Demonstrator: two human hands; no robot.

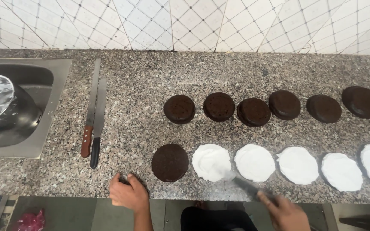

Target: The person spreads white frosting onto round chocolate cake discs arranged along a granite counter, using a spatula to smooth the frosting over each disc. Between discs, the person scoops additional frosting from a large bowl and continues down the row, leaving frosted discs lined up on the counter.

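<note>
Fingers of our right hand (pixel 285 212) wrap a spatula (pixel 247 187), its blade motion-blurred at the cream-covered disc (pixel 211 161), front row, granite counter (pixel 138 90). Our left hand (pixel 128 193) curls at the counter edge; contents hidden. One bare, matte, porous chocolate round (pixel 170 162) lies beside.

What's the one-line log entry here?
left hand: resting on counter | right hand: holding spatula at cream-covered cake | bare cake: uncoated

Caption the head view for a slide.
Right hand spreads cream on cake round with spatula; left hand rests on counter.
</note>
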